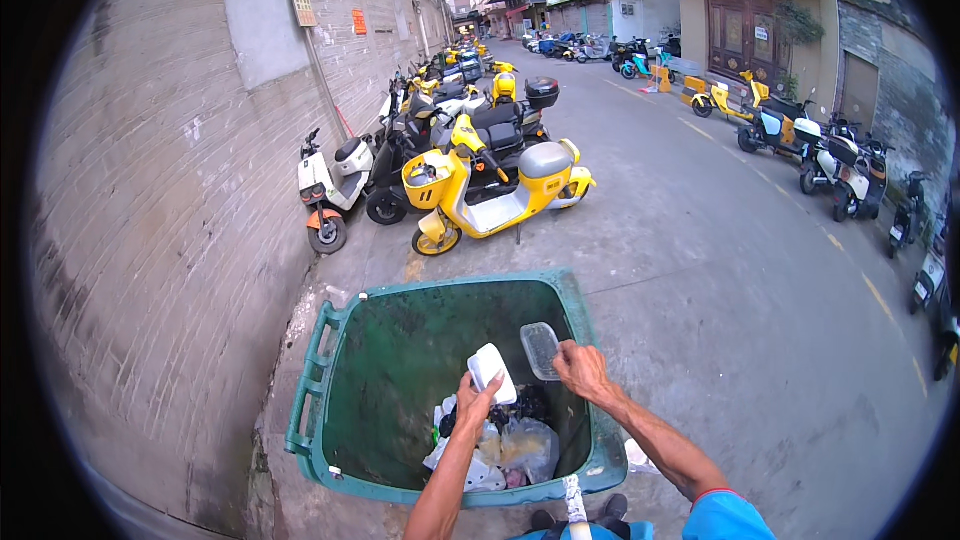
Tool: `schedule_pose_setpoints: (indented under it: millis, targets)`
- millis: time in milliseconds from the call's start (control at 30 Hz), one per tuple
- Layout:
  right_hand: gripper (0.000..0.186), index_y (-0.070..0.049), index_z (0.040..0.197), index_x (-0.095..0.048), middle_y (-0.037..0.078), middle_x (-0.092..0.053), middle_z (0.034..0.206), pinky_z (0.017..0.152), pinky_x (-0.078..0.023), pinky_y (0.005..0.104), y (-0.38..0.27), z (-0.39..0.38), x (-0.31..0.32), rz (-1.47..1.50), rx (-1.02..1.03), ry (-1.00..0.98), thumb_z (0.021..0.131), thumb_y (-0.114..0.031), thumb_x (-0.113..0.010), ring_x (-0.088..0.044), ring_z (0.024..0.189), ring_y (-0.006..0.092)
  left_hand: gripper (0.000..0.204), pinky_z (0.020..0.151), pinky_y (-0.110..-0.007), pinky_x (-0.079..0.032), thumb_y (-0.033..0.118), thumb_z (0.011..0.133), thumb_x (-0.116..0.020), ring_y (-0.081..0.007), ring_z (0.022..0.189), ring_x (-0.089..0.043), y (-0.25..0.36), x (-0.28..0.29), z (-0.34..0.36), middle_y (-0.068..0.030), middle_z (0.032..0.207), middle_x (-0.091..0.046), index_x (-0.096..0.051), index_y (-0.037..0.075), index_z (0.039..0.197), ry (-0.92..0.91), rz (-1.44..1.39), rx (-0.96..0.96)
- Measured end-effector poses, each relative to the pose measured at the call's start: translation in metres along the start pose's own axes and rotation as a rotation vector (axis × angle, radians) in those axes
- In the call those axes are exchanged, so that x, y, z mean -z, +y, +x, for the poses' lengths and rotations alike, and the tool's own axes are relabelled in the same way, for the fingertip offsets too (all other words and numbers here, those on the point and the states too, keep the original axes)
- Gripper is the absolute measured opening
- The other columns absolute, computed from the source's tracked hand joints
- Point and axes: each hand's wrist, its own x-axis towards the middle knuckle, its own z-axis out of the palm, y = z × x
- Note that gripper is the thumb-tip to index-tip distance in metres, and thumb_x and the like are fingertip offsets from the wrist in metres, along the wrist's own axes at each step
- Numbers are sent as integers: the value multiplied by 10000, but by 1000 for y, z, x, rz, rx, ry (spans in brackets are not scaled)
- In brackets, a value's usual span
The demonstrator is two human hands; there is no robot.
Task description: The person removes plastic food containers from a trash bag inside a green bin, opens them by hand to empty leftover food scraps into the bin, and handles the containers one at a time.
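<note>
A large green wheeled bin (355, 370) stands open below me, with bags and other rubbish (515, 445) lying in its bottom. Over its middle, my left hand (470, 398) is closed on a white plastic container (492, 368), held tilted. My right hand (582, 370) grips a clear rectangular plastic container (540, 345) by its edge, above the bin's right side and a little higher than the white one. My forearms come up from the lower edge, the right one ending in a blue sleeve.
A brick wall (170, 190) runs along the left. Just beyond the bin stands a yellow scooter (485, 210), with a white scooter (325, 190) and several others behind it. More parked scooters (840, 165) line the right of the lane (700, 240).
</note>
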Motion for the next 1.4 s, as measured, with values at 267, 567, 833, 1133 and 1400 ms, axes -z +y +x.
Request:
schedule_pose_setpoints:
  millis: [267, 567, 833, 1133, 1400]
  targets:
    - [247, 10, 856, -652, 265, -634, 702, 630, -508, 546, -9, -16, -23, 127, 77, 8, 848, -225, -575, -637, 654, 456, 788, 927, -357, -486, 335, 799, -816, -237, 1043, -632, 10, -14, -5, -171, 1183, -633, -426, -65, 1355, -66, -20, 8]
    - [228, 10, 907, -654, 238, -619, 636, 574, -517, 497, -30, -22, -32, 80, 147, -67, 833, -195, -588, -643, 597, 412, 973, 851, -349, -510, 375, 781, -826, -241, 1007, -630, -6, -21, -8, -190, 1167, -621, -272, -61, 1452, -47, -35, 140]
    - [275, 34, 930, -673, 211, -673, 715, 614, -540, 445, -35, -21, -17, 50, 181, -223, 805, -201, -601, -673, 636, 373, 896, 891, -366, -495, 394, 794, -810, -234, 1060, -612, 12, -23, -17, -182, 1229, -594, -333, -36, 1418, -70, -84, 141]
    - [238, 9, 887, -669, 220, -638, 665, 565, -510, 465, -47, -25, 14, 79, 162, -188, 842, -214, -600, -643, 599, 395, 629, 875, -365, -446, 429, 890, -698, -182, 1044, -574, 12, -33, -32, -74, 1168, -609, -497, 38, 1339, -304, -95, 86]
    - [188, 2, 880, -640, 195, -616, 629, 527, -490, 461, -47, -45, 38, 33, 151, -31, 865, -182, -611, -630, 571, 382, 627, 858, -349, -478, 394, 876, -723, -184, 1047, -598, 19, -58, -36, -77, 1204, -612, -507, 40, 1345, -426, -193, 105]
